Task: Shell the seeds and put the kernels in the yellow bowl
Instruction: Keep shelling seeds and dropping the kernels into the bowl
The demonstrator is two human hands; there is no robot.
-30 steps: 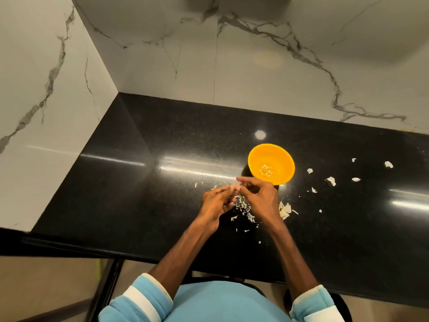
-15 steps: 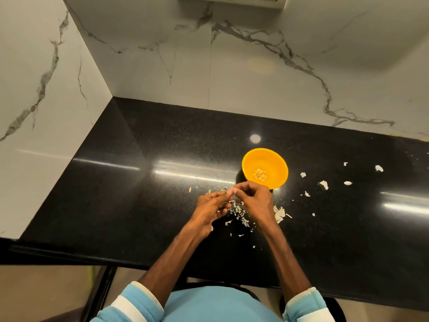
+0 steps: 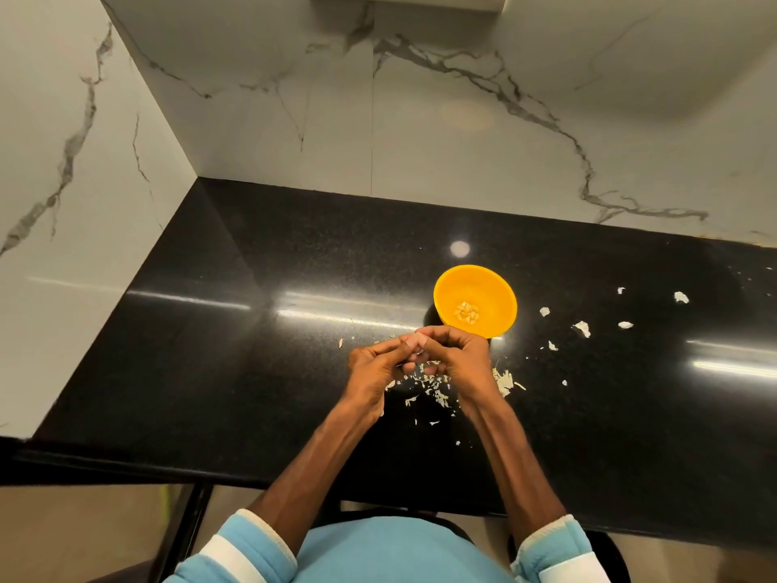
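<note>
The yellow bowl (image 3: 496,288) stands on the black counter with a small heap of pale kernels (image 3: 466,312) at its bottom. Just in front of it, my left hand (image 3: 376,366) and my right hand (image 3: 456,357) meet above the counter, fingertips pressed together. They pinch a small seed between them; the seed itself is almost hidden by my fingers. A litter of pale shell bits (image 3: 433,389) lies under and just behind my hands.
More shell scraps (image 3: 582,328) are scattered on the black counter (image 3: 210,351) to the right of the bowl. Marble walls close the counter at the left and back. The counter's front edge runs just below my forearms.
My hands stay joined at the fingertips in front of the bowl, working the seed with small finger movements. The view has shifted slightly; bowl and scraps lie as before.
</note>
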